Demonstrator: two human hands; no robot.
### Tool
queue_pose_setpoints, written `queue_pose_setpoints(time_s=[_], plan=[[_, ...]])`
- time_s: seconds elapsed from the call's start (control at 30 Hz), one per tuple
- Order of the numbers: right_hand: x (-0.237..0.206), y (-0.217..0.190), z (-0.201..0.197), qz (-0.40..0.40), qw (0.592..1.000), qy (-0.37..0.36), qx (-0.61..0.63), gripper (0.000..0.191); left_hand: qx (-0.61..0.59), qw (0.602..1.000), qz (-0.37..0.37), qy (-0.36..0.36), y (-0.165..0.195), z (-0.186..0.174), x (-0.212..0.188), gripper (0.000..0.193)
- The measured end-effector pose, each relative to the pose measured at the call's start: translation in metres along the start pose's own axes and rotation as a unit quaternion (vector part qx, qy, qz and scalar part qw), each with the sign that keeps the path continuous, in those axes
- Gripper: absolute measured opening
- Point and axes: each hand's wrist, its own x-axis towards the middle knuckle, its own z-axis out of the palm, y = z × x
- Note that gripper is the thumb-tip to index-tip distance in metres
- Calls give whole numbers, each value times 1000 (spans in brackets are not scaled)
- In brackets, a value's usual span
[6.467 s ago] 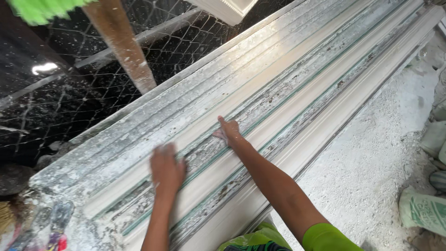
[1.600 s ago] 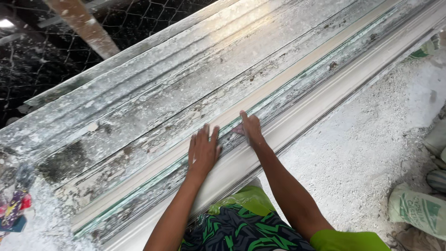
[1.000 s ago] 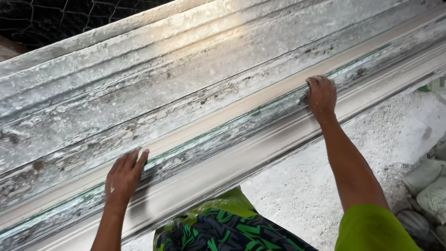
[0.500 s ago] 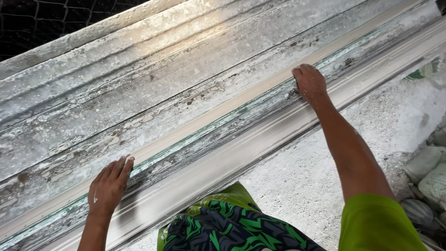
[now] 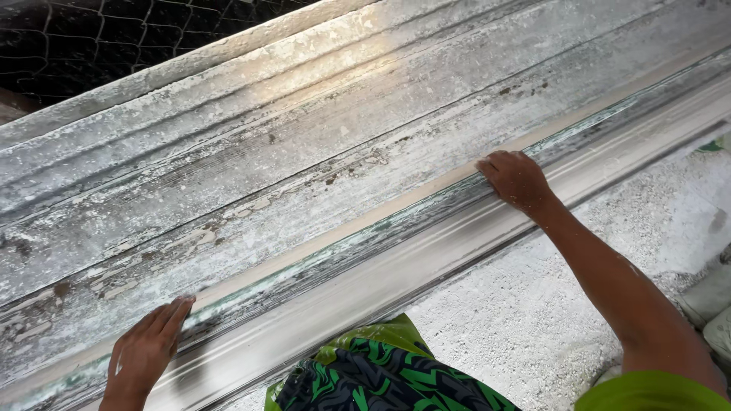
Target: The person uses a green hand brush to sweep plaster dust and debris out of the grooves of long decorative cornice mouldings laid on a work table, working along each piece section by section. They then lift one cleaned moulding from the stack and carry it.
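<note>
Long moulded trough (image 5: 426,251), white-crusted with a green-tinged edge, is running diagonally from lower left to upper right of the frame. I am pressing my left hand (image 5: 146,352) flat, fingers together, on its edge at lower left, while my right hand (image 5: 516,181) is curling over the same edge right of centre. Wire mesh (image 5: 114,38) is showing at upper left; gritty white floor (image 5: 579,304) at lower right.

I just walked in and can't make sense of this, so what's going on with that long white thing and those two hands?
A person is leaning over a long moulded profile, grey-white and crusted with plaster-like residue, with stepped ridges along its length. The left hand lies flat, fingers extended, on a ridge near the lower left. The right hand rests far to the right, fingers curled over the same ridge line. Neither hand holds a tool. White powdery ground lies beside the profile, and wire mesh shows behind it.
</note>
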Motion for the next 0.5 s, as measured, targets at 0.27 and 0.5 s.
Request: queue_pose_setpoints(time_s=[0.27,0.5], plan=[[77,46,13,5,995,-102,23,28,-43,982,-98,-154,-13,-14,81,36],[162,49,33,91,936,-325,98,36,-208,930,-130,-275,-44,-11,156,56]])
